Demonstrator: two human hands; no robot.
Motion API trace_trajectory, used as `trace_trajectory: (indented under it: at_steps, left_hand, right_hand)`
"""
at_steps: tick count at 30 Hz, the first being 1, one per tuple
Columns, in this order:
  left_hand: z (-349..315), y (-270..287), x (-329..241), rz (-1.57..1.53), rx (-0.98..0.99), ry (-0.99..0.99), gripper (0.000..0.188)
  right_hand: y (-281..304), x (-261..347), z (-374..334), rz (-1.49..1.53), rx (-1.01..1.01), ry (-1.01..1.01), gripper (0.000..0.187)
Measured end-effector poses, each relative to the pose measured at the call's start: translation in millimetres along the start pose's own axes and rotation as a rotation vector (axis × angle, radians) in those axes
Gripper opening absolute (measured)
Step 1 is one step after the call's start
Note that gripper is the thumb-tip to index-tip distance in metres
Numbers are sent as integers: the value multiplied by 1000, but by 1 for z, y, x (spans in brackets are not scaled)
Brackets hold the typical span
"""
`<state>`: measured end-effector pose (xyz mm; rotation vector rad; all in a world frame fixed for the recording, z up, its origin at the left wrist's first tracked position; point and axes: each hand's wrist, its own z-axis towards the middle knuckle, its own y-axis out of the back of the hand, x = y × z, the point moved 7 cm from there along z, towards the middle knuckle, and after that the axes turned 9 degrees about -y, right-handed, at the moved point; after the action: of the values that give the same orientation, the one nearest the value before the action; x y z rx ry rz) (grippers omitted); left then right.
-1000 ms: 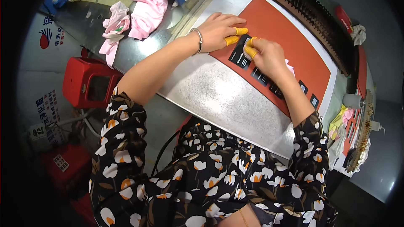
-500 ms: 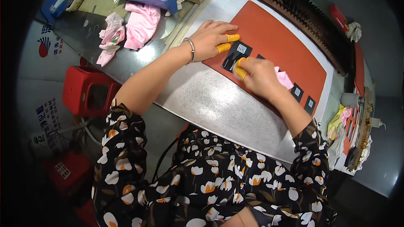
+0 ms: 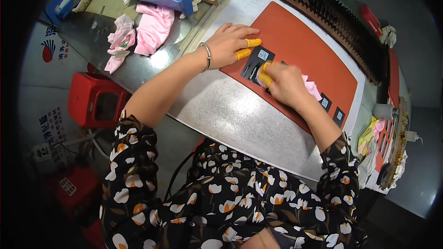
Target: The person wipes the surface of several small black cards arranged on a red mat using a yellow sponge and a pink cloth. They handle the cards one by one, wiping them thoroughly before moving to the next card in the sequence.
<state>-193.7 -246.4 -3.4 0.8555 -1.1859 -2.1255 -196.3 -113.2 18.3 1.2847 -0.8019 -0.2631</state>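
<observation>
On the orange-red mat (image 3: 307, 41) lies a black card (image 3: 250, 70) with a white square code at its upper end. Stretched over the mat's left edge, my left hand (image 3: 225, 47) has yellow finger cots on two fingers, their tips at the card's left side. My right hand (image 3: 290, 85) is closed around a pink cloth (image 3: 312, 88), which sticks out past its far side. Its yellow-covered fingertips press down on the card's right part and hide some of it. Further right, two more black cards (image 3: 325, 103) lie in a row; another is mostly covered by this hand.
Dark spiked racks (image 3: 330, 14) line the mat's far side. At the upper left stand a blue tray (image 3: 159, 1) with a bottle and loose pink cloths (image 3: 154, 26). A red stool (image 3: 90, 101) is beside the table; a white bottle (image 3: 384, 111) stands right.
My right fingertips have shifted slightly to the right over the card, still with the cloth. My left hand stays beside the card. The whole view has moved a little.
</observation>
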Motion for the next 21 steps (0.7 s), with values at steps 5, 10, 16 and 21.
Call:
trace_trajectory:
  at_steps: [5,10,16,21]
  left_hand:
    - [-2,0,1,5,5,-5,35]
    - [1,2,3,-22,-15,-5,35]
    - [8,0,0,-36,-24,-26,34]
    - [-4,1,3,-77,-54,75,34]
  right_hand:
    - [-11,14,21,29,-33,49,10]
    - [9,-9,34,14,-143,-51,7]
    - [8,40,-53,76,-6,199,7]
    - [59,-44,-67,301,-10,-525,18]
